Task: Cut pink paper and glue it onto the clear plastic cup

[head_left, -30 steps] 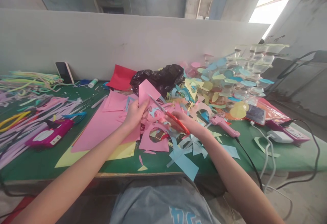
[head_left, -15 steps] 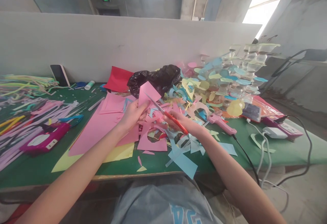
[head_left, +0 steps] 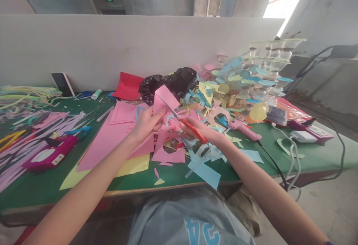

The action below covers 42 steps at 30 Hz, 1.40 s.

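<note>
My left hand [head_left: 148, 123] pinches a small sheet of pink paper [head_left: 163, 97] by its lower edge, holding it up above the table. My right hand [head_left: 197, 127] grips red-handled scissors [head_left: 192, 127], and their blades lie against the right part of the pink paper. Beneath both hands spreads a heap of pink and blue paper offcuts [head_left: 169, 153], one of them with a round hole. Left of the heap lie larger pink sheets [head_left: 103, 140] on top of yellow paper [head_left: 134, 166].
Behind the hands sits a black plastic bag [head_left: 179, 82] beside red paper [head_left: 128, 85]. At right are a pink glue gun [head_left: 246, 129], stacked clear cups with paper discs [head_left: 263, 82] and a purple power strip [head_left: 313, 131]. Pipe cleaners [head_left: 25, 150] and another power strip [head_left: 52, 153] lie left.
The camera view has shifted slightly. The pink paper and scissors stay together in my hands, with the blades still against the paper.
</note>
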{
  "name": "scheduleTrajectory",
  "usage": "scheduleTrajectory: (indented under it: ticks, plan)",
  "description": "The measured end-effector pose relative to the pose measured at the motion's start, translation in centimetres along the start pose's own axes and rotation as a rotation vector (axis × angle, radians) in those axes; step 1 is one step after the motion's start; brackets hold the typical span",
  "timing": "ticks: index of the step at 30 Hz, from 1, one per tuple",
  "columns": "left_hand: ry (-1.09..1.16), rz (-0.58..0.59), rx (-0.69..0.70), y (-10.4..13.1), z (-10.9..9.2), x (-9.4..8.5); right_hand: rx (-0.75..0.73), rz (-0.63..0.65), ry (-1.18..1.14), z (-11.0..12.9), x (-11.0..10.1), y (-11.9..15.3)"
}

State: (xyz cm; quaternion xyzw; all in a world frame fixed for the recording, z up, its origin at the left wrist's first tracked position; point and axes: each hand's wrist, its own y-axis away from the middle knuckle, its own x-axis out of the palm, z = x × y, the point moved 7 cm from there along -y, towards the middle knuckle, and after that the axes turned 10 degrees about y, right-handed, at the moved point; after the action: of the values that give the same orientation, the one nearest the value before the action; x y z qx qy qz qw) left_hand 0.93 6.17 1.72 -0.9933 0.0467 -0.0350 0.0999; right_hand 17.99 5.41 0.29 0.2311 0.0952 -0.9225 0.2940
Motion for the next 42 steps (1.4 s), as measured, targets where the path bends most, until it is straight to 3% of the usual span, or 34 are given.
scheduleTrajectory:
  ticks: [10, 19, 25, 33, 37, 42]
  plan:
    - [0.052, 0.031, -0.001, -0.1, 0.9, -0.1, 0.004, -0.055, 0.028, -1.5, 0.5, -1.1]
    - [0.063, 0.068, 0.01, -0.2, 0.8, 1.0, -0.031, -0.052, 0.029, -0.5, 0.6, -0.5]
    - [0.043, 0.033, -0.02, -0.2, 1.6, 0.3, -0.039, -0.157, 0.088, -1.1, 0.2, -1.2]
    - [0.039, 0.04, -0.058, -0.1, 2.0, 0.9, 0.05, -0.325, 0.23, -2.6, -1.3, -1.8]
    - [0.03, -0.02, -0.116, 0.1, 2.2, 0.5, 0.192, -0.403, 0.4, -3.4, -2.4, -1.5]
    - [-0.012, 0.006, -0.106, 0.1, 2.6, 0.2, 0.308, -0.371, 0.623, -4.5, -2.8, -0.8]
